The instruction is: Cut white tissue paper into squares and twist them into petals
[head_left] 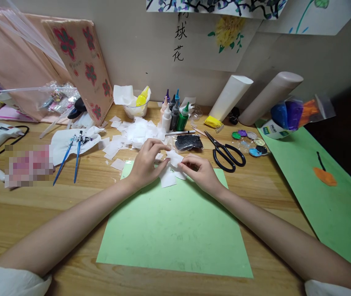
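Note:
Between my two hands is a small piece of white paper (174, 158). My left hand (148, 162) pinches its left side with thumb and fingers, and my right hand (200, 172) pinches its lower right edge. Just below it, more white paper pieces (168, 179) lie at the far edge of a green sheet (172, 230) on the wooden table. A pile of torn white paper squares (140, 130) sits behind my left hand. Close behind my right hand is a clear packet of something black (189, 142).
Black-handled scissors (226, 152) lie to the right. Several paint bottles (174, 115) and a bowl (136, 110) stand at the back. On the left are two brushes (77, 158) and a glue gun (1, 135). A green board (332, 197) lies at right.

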